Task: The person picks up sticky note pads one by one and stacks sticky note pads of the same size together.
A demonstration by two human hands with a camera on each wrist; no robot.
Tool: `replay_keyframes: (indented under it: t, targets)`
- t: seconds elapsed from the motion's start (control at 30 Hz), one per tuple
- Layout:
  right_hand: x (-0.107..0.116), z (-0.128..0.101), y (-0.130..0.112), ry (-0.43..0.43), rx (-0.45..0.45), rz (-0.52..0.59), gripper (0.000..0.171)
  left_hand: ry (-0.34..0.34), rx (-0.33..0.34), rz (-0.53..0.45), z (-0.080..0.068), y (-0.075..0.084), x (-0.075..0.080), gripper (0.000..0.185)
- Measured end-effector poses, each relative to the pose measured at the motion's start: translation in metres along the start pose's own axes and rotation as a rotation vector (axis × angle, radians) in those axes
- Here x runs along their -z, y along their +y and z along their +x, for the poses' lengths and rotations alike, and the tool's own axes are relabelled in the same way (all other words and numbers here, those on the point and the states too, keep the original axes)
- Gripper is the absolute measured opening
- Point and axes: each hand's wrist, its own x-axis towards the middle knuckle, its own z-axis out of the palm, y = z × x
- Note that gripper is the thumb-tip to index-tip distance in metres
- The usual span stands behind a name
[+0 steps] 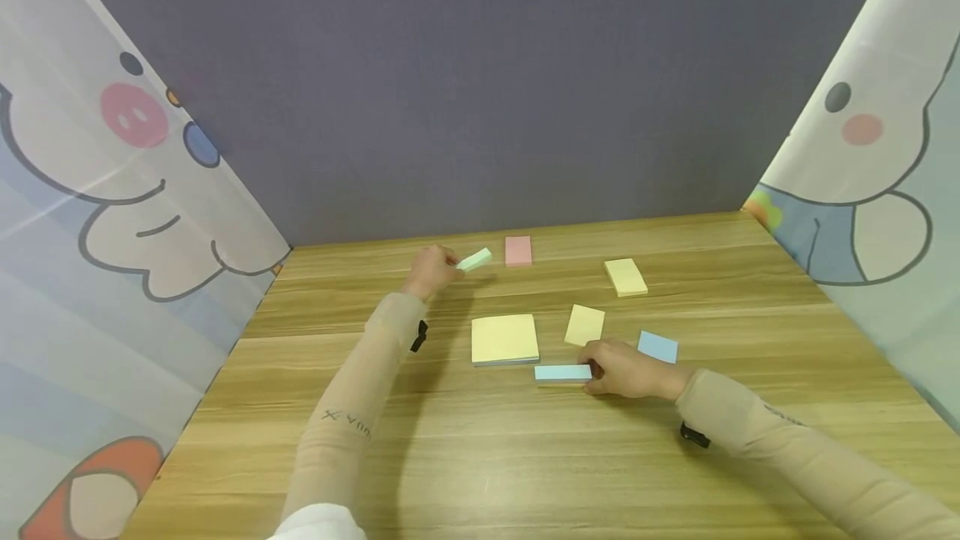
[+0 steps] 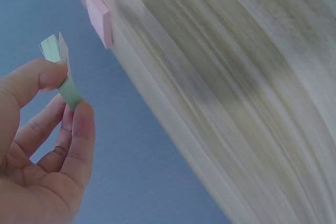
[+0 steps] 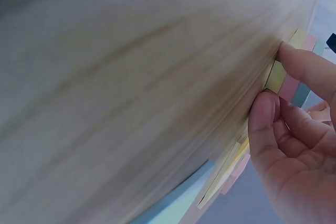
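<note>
Overhead, the head view showed the left hand [image 1: 431,271] raised over the far part of the wooden counter [image 1: 480,457], pinching a small green sticky-note pad [image 1: 474,260] between thumb and fingertips, just beside a pink pad [image 1: 518,250] lying flat near the back wall. The right hand [image 1: 626,369] rested on the counter nearer the person, its fingers curled against the right end of a long light-blue pad [image 1: 562,372]. Around it lay a large yellow pad [image 1: 504,338], a smaller yellow pad [image 1: 585,325] and a blue pad [image 1: 657,347], with another yellow pad [image 1: 626,277] farther back, well apart from the hands. In the left wrist view, the left hand [image 2: 47,135] held the green pad [image 2: 60,69] off the counter, thumb on one side and fingers on the other, the loose sheets fanning slightly at the top; the pink pad [image 2: 98,14] sat on the counter's [image 2: 236,93] surface beyond. In the right wrist view, much of it blurred, the right hand [image 3: 296,140] pinched the end of a pad against the counter [image 3: 131,93], thumb and forefinger closed on its edge, with other coloured pads showing only as thin edges behind.
</note>
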Motion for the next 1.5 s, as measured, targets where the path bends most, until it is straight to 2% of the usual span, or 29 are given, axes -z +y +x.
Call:
replay_keyframes:
  t: [0.2, 0.83, 1.1, 1.5]
  targets:
    - [0.001, -0.001, -0.001, 0.008, -0.002, -0.011, 0.018, -0.007, -0.059, 0.045, -0.004, 0.009, 0.001, 0.031]
    - [-0.001, 0.000, -0.001, 0.012, 0.000, -0.011, 0.018, -0.013, -0.182, 0.073, -0.017, 0.040, 0.003, 0.024]
    - [0.001, -0.001, -0.003, 0.030, 0.027, -0.025, 0.016, -0.016, -0.208, 0.069, -0.024, 0.050, 0.002, 0.024]
    - [0.001, 0.000, 0.000, -0.001, -0.002, -0.002, 0.021, -0.037, -0.215, 0.103, -0.034, 0.060, 0.000, 0.025]
